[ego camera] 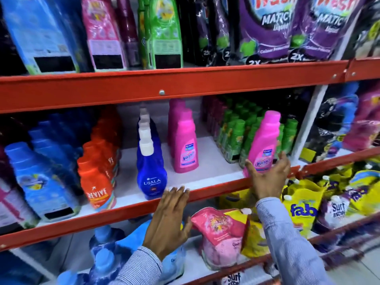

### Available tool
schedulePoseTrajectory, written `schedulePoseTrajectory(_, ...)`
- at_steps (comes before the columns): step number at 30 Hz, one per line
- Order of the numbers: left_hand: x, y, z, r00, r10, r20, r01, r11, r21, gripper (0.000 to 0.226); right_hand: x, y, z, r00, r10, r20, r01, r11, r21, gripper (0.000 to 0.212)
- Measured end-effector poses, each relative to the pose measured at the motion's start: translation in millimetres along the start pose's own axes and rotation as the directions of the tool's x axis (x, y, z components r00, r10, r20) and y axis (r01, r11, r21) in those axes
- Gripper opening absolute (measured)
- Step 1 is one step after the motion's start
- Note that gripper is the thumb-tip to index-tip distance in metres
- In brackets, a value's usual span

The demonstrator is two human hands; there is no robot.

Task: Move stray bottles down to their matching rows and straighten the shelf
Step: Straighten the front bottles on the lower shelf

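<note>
A pink Vanish bottle [264, 140] stands tilted at the front edge of the middle shelf, in front of the green bottles [232, 132]. My right hand [269, 175] is around its base with fingers spread, touching it. A row of matching pink Vanish bottles [184, 138] stands further left on the same shelf. My left hand [168, 221] is open, fingers apart, at the red shelf rail [123, 210] just below the blue Ujala bottles [151, 169].
Orange Revive bottles [97, 182] and light blue bottles [41, 182] fill the left of the middle shelf. Pouches and tall bottles crowd the top shelf. Below lie pink [220, 233] and yellow pouches [300, 206]. A bare strip of white shelf [211, 161] lies between the pink row and the green bottles.
</note>
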State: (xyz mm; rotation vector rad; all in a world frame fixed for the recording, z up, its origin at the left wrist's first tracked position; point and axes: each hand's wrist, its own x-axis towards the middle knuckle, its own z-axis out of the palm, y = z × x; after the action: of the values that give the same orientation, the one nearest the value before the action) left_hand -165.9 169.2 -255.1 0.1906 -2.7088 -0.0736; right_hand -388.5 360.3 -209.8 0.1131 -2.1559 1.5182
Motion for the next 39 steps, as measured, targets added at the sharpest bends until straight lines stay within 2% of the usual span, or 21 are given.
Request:
schedulePoseTrajectory(3, -1.3, -0.4, 1.8, 1.0, -0.009, 0.012, 0.009, 1.0, -0.006, 0.075, 13.4, 11.2, 1.7, 0.999, -0.01, 0.046, 0.012, 0.999, -0.036, 0.096)
schedulePoseTrajectory(8, -8.4, 0.0, -2.2, 0.998, -0.053, 0.017, 0.053, 0.998, 0.014, 0.072, 20.0, 14.8, 0.8, 0.999, -0.025, 0.026, 0.026, 0.999, -0.044, 0.088)
schedulePoseTrajectory(12, -16.1, -5.0, -6.0, 0.998, -0.065, 0.007, 0.065, 0.998, 0.008, 0.074, 5.8, 0.1, 3.3, 0.995, -0.101, 0.012, 0.101, 0.995, -0.02, 0.083)
schedulePoseTrajectory(21, -19.9, -7.0, -12.5, 0.995, -0.095, -0.014, 0.094, 0.995, -0.037, 0.07, -60.6, -67.7, 42.5, 0.948, -0.249, 0.197, 0.225, 0.965, 0.135, 0.08)
schedulePoseTrajectory(27, -21.3, -6.8, -8.3, 0.995, -0.079, -0.056, 0.073, 0.992, -0.1, 0.074, -86.8, -75.3, 66.6, 0.934, -0.219, 0.284, 0.203, 0.976, 0.082, 0.079)
schedulePoseTrajectory(35, -22.1, -7.3, -6.1, 0.993, -0.08, -0.083, 0.07, 0.99, -0.119, 0.071, -94.3, -71.4, 71.8, 0.941, -0.203, 0.269, 0.198, 0.979, 0.046, 0.083)
schedulePoseTrajectory(39, -24.9, -9.4, -6.7, 0.99, -0.036, -0.134, 0.016, 0.989, -0.148, 0.075, -96.4, -69.9, 69.7, 0.928, -0.212, 0.306, 0.205, 0.977, 0.054, 0.088)
